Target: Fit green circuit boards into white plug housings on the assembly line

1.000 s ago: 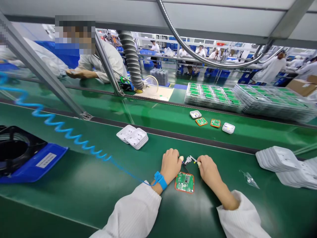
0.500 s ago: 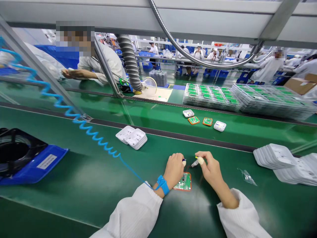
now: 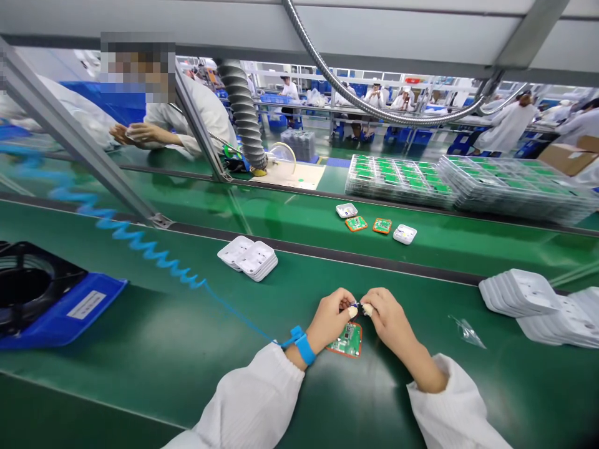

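- The left hand [image 3: 334, 317] is pinching a small dark blue part [image 3: 354, 305] between thumb and finger; the fingertips are covering most of it, so I'm not making out its shape.
- The right hand [image 3: 386, 317] is curling its fingers together just beside the left fingertips; its own fingers are hiding whatever lies inside, and I cannot tell if they are clamping on anything.
- Pale finger cots [image 3: 368, 309] are capping fingertips on both hands.
- The orange-edged green circuit board [image 3: 350, 343] is lying on the green bench [image 3: 369, 399], on the near side of the fingertips, with the left hand covering its upper left part.
- A blue wrist strap [image 3: 304, 346] is circling the left wrist; its coiled cord [image 3: 135, 240] is blurring away to the left.
- White plastic shells [image 3: 258, 259] are sitting stacked beyond and left of the left hand; more shells [image 3: 533, 293] are leaning right of the right hand, the frame cutting some off.
- Far left of the left hand, a black fan-like unit [image 3: 60, 269] is running out of view.
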### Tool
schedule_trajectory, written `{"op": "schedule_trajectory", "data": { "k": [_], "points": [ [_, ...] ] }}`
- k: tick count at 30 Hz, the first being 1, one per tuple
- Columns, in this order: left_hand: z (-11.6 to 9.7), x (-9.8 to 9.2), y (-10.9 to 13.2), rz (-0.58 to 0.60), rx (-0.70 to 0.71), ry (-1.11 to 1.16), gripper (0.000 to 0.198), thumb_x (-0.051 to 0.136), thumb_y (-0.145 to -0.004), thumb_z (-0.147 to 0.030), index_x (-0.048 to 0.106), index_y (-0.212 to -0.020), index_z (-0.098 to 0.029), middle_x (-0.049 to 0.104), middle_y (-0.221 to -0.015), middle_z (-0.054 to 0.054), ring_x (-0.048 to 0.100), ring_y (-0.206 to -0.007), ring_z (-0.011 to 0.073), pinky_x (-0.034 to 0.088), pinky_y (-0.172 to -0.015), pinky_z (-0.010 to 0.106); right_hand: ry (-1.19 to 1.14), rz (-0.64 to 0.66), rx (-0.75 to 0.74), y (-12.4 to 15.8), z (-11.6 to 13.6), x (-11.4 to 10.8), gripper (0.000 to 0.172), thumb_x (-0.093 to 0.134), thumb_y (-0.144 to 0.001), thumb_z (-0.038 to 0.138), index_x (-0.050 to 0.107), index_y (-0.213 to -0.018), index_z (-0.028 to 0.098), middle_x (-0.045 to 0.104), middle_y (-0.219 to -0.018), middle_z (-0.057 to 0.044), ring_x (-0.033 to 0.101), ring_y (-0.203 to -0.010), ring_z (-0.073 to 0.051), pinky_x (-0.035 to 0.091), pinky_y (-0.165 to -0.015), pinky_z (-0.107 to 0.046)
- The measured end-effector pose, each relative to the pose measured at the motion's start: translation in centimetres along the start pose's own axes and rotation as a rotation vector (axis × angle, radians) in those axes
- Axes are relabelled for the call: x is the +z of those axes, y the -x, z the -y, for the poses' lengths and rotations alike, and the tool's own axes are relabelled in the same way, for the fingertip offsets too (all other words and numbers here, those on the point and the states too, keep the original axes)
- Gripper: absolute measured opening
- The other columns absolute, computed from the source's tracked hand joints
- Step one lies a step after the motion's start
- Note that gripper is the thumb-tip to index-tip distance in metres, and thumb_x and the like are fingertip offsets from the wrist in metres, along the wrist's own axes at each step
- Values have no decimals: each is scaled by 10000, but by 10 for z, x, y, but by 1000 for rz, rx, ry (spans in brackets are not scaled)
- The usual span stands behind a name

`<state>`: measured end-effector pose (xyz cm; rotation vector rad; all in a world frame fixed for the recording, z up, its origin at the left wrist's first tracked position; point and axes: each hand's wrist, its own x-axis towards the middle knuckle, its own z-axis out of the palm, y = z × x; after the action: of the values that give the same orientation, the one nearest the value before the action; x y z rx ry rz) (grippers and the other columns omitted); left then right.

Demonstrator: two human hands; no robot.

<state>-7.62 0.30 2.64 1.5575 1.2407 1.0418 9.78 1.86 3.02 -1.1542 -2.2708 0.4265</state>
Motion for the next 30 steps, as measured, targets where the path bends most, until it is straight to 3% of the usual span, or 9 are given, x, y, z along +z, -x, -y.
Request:
{"op": "schedule_trajectory", "data": {
  "k": [7,18,21,24,27,30],
  "points": [
    [-3,-1,1,3,46,-110,110,520,-696,-93,553,-778,-158,574,-728,-14,516,-680,115,396,-642,224,9,22,-34,0,1,1,206,358,-906,181,559,-862,193,542,-863,-51,489,-836,-185,399,-748,-331],
    [3,1,7,23,317,-655,115,407,-790,-84,469,-755,-173,532,-781,34,452,-766,183,371,-720,312,143,6,-146,2,6,13,274,311,-934,213,552,-814,163,523,-803,-65,451,-779,-187,385,-706,-333],
    [7,2,6,26,284,-696,113,413,-792,-83,474,-771,-174,541,-802,38,462,-785,189,376,-731,318,196,-12,-160,-1,8,19,303,295,-938,215,569,-820,160,535,-802,-72,456,-770,-188,390,-709,-340],
    [11,2,3,15,175,-631,104,447,-789,-94,500,-826,-176,562,-811,23,483,-786,176,389,-725,302,169,-53,-147,-3,2,19,256,328,-929,236,562,-992,154,564,-951,-100,491,-897,-206,407,-780,-357],
    [7,-13,-1,-59,150,-686,179,479,-809,-150,524,-979,-181,581,-918,38,488,-869,194,389,-768,321,187,-152,-70,-1,-10,14,316,403,-904,296,473,-1173,145,530,-1129,-131,463,-1056,-240,390,-874,-391],
    [-6,-53,-7,-283,153,-862,228,459,-836,-170,527,-1054,-169,558,-1056,74,455,-985,227,356,-848,365,199,-155,64,5,-22,9,236,400,-906,332,515,-1034,170,571,-976,-92,514,-925,-217,412,-803,-360]
  ]
}}
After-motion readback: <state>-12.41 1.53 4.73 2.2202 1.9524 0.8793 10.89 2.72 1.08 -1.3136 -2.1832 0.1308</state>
